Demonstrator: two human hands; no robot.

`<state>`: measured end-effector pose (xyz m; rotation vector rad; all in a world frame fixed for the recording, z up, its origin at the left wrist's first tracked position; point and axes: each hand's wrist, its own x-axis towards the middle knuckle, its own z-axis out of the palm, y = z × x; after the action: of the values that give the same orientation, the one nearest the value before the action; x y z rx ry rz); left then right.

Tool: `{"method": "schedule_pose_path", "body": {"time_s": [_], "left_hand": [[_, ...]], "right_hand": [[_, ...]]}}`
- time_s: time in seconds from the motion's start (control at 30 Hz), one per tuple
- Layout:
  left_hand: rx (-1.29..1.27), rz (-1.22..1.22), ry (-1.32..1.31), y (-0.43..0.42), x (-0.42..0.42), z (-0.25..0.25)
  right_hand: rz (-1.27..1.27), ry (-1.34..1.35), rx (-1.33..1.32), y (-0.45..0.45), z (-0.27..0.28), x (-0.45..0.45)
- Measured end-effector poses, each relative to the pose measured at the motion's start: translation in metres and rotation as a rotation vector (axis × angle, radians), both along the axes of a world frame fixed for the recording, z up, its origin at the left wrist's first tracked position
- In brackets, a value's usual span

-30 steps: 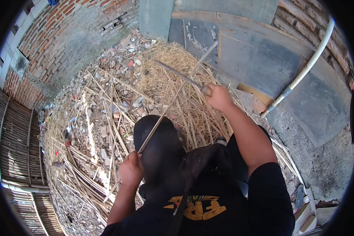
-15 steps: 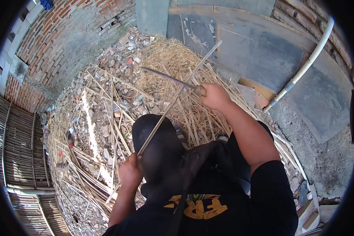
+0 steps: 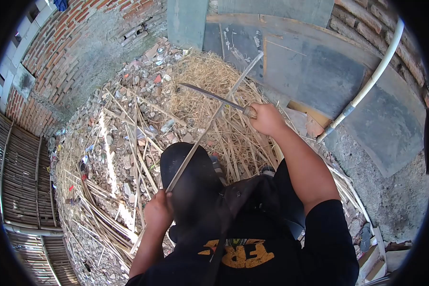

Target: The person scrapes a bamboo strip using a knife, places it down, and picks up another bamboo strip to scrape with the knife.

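Note:
My left hand (image 3: 158,209) is closed around the near end of a long bamboo strip (image 3: 191,155), which slants up and away to the right. In my right hand (image 3: 267,119) is the wooden handle of a machete (image 3: 209,94), its dark blade pointing left. The blade crosses the strip beyond its middle and seems to touch it. Below the crossing lies a heap of pale shavings and split strips (image 3: 236,138). A black cap (image 3: 178,167) sits under the near part of the strip; whether they touch I cannot tell.
Rubble (image 3: 124,157) covers the ground, with a bundle of bamboo strips (image 3: 107,219) at the left. Dry shavings (image 3: 200,71) are piled ahead. A brick wall (image 3: 76,62), grey panels (image 3: 314,71), a white pipe (image 3: 372,81) and a bamboo slat screen (image 3: 21,167) stand around.
My right hand and the machete have moved slightly right, toward me along the blade's line. The strip's far end has shifted a little left and down. My left hand keeps its grip.

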<state>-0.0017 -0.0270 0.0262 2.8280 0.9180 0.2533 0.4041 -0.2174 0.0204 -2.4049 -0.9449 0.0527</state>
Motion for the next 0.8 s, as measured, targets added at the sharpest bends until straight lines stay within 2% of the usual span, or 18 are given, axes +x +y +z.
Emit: {"method": "schedule_pose_path", "body": {"time_s": [0.1,0.13,0.23,0.27,0.37,0.4,0.5,0.53,0.63,0.67,0.77,0.8], "left_hand": [[0.02,-0.011,-0.021,-0.003,-0.002,-0.004],[0.045,-0.033,-0.052,-0.004,-0.004,-0.004],[0.096,-0.056,-0.104,-0.008,-0.017,-0.006],[0.099,-0.056,-0.092,-0.008,-0.024,-0.005],[0.065,-0.03,-0.044,-0.004,-0.024,0.004],[0.046,-0.016,-0.022,-0.003,-0.024,0.007],[0.03,-0.021,-0.03,-0.001,-0.027,0.006],[0.041,-0.032,-0.051,0.002,-0.029,0.003],[0.098,-0.023,-0.095,0.005,-0.04,-0.004],[0.112,-0.017,-0.085,0.007,-0.049,-0.007],[0.13,0.002,-0.092,0.004,-0.053,-0.003],[0.122,0.008,-0.091,0.005,-0.053,-0.002]], "right_hand": [[0.165,-0.112,-0.034,0.003,0.023,-0.03],[0.27,-0.286,0.013,0.004,0.017,-0.033],[0.203,-0.029,-0.095,0.0,0.013,-0.02],[0.071,0.155,-0.089,-0.002,0.007,-0.001],[0.044,-0.043,-0.196,-0.001,0.005,0.01],[0.01,-0.066,-0.155,0.0,0.007,0.002],[0.199,-0.121,-0.02,0.005,0.015,-0.026],[0.275,-0.196,-0.065,0.005,0.027,-0.038],[0.366,-0.271,-0.043,0.001,0.015,-0.029],[0.209,-0.128,-0.045,-0.004,-0.003,-0.011],[-0.171,-0.133,0.052,-0.017,-0.012,0.028],[-0.148,-0.137,0.056,-0.016,-0.003,0.028]]}}
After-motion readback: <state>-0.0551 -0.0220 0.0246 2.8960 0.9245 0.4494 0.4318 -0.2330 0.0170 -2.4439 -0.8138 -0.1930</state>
